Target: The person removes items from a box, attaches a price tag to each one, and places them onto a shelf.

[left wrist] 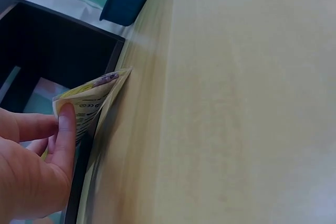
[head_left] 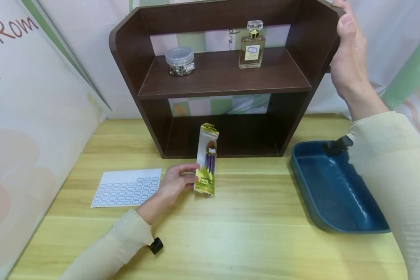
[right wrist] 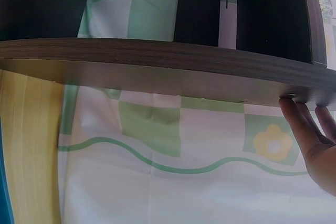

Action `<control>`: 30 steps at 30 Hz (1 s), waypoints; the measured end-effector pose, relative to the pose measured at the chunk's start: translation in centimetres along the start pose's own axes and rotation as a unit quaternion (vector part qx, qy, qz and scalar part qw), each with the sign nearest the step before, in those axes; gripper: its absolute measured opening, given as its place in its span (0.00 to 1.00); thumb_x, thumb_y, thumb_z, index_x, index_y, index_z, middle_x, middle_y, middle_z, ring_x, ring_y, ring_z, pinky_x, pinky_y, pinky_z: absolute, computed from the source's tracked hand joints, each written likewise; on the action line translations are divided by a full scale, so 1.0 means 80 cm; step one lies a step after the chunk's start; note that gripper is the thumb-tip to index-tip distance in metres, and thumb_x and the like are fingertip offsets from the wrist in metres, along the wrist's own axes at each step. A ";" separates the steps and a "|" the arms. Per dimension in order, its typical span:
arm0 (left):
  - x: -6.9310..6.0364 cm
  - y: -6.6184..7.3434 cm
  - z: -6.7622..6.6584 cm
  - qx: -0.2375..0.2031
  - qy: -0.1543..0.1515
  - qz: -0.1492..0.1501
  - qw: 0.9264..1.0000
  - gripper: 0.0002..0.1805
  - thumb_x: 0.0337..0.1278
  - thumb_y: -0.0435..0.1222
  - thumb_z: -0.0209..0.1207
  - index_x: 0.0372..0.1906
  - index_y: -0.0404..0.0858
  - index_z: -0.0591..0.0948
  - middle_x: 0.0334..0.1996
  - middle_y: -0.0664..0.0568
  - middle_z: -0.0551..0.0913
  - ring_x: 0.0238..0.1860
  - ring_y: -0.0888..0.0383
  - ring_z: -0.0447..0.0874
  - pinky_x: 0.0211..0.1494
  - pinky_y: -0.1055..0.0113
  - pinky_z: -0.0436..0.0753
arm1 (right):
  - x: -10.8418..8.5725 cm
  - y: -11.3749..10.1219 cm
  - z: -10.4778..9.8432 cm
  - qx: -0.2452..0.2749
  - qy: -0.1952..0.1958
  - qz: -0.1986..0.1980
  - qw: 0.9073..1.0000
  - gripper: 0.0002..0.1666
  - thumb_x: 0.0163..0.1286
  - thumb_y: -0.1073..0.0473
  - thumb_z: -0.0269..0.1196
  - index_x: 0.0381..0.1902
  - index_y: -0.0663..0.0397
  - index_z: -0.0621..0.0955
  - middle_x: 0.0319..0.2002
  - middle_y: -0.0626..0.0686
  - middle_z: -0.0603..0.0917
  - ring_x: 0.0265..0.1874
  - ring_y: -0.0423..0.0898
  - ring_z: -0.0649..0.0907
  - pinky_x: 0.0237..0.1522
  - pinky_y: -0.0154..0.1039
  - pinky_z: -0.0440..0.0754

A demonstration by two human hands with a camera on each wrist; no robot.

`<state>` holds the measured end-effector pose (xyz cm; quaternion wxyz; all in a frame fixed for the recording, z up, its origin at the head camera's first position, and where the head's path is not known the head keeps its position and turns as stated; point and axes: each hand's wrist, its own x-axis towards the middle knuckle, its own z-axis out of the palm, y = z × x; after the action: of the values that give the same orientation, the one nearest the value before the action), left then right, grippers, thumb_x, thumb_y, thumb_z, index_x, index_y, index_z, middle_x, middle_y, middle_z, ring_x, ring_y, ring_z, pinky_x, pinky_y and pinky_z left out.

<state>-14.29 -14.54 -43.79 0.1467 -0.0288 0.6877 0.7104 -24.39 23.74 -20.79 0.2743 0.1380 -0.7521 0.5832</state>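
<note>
In the head view, my left hand [head_left: 173, 181] pinches the lower left edge of a pack of paintbrushes [head_left: 203, 155], clear with yellow ends and purple handles inside. A small white label sits on the pack. The left wrist view shows thumb and fingers of the left hand [left wrist: 39, 163] on the pack's printed back [left wrist: 86, 106]. The pack is tilted in front of the lower compartment of a dark brown shelf [head_left: 224, 90]. My right hand [head_left: 351, 54] is at the shelf's upper right corner. Its extended fingers [right wrist: 299, 124] touch the outer side panel in the right wrist view.
On the upper shelf stand a lidded clear jar [head_left: 180, 61] of small metallic pieces and a labelled perfume bottle [head_left: 252, 46]. A sheet of blue-bordered labels [head_left: 126, 188] lies at the left on the wooden table [head_left: 231, 241]. A blue tray [head_left: 339, 194] is at the right.
</note>
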 end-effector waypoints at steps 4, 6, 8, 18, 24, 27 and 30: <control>0.008 0.002 0.002 0.000 0.012 0.011 1.000 0.25 0.55 0.18 0.60 0.59 0.33 0.81 0.53 0.40 0.82 0.45 0.49 0.86 0.48 0.58 0.87 | -0.001 0.001 0.000 0.015 0.001 -0.002 1.000 0.22 0.81 0.46 0.43 0.65 0.27 0.76 0.54 0.50 0.78 0.47 0.45 0.76 0.42 0.36 0.72; 0.012 0.003 0.003 0.000 0.020 0.011 1.000 0.25 0.55 0.18 0.60 0.59 0.33 0.81 0.53 0.41 0.82 0.44 0.49 0.86 0.48 0.59 0.87 | -0.001 0.002 0.000 0.021 0.000 -0.001 1.000 0.22 0.81 0.46 0.43 0.65 0.28 0.76 0.54 0.51 0.78 0.46 0.45 0.76 0.41 0.36 0.72; 0.015 0.004 0.004 0.000 0.025 0.011 1.000 0.24 0.55 0.18 0.60 0.58 0.34 0.82 0.53 0.41 0.82 0.45 0.49 0.86 0.49 0.59 0.87 | -0.001 0.002 0.000 0.034 -0.001 -0.003 0.999 0.22 0.81 0.46 0.44 0.65 0.29 0.77 0.53 0.51 0.78 0.46 0.46 0.76 0.41 0.36 0.72; 0.035 0.010 0.004 0.000 0.053 0.026 0.998 0.23 0.55 0.17 0.60 0.57 0.31 0.81 0.52 0.39 0.83 0.40 0.54 0.86 0.45 0.63 0.87 | 0.002 0.002 0.001 0.054 -0.008 -0.012 0.998 0.22 0.82 0.48 0.42 0.65 0.34 0.77 0.55 0.52 0.77 0.47 0.46 0.76 0.41 0.36 0.73; 0.045 0.011 0.000 0.018 0.069 0.036 0.997 0.21 0.55 0.19 0.62 0.56 0.32 0.83 0.52 0.41 0.83 0.40 0.55 0.85 0.43 0.64 0.87 | 0.003 0.002 0.002 0.043 -0.009 -0.021 0.999 0.22 0.82 0.49 0.43 0.65 0.33 0.77 0.55 0.52 0.77 0.48 0.46 0.76 0.42 0.36 0.73; 0.047 0.011 -0.003 0.022 0.071 0.036 0.997 0.21 0.56 0.19 0.62 0.56 0.32 0.82 0.52 0.41 0.82 0.40 0.54 0.85 0.43 0.64 0.87 | 0.003 0.001 0.001 0.030 -0.005 -0.022 0.999 0.22 0.82 0.49 0.43 0.66 0.32 0.77 0.56 0.51 0.77 0.49 0.45 0.76 0.44 0.35 0.73; 0.048 0.011 -0.006 0.020 0.070 0.034 0.997 0.21 0.56 0.19 0.62 0.56 0.31 0.82 0.52 0.41 0.82 0.41 0.54 0.85 0.44 0.63 0.88 | 0.004 0.001 0.001 0.015 -0.006 -0.027 1.000 0.23 0.82 0.49 0.42 0.67 0.32 0.76 0.57 0.50 0.77 0.50 0.45 0.76 0.46 0.35 0.73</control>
<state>-18.26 -14.40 -43.92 0.0745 -0.0528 0.7107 0.6975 -24.69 23.73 -20.70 0.2831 0.1662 -0.7412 0.5856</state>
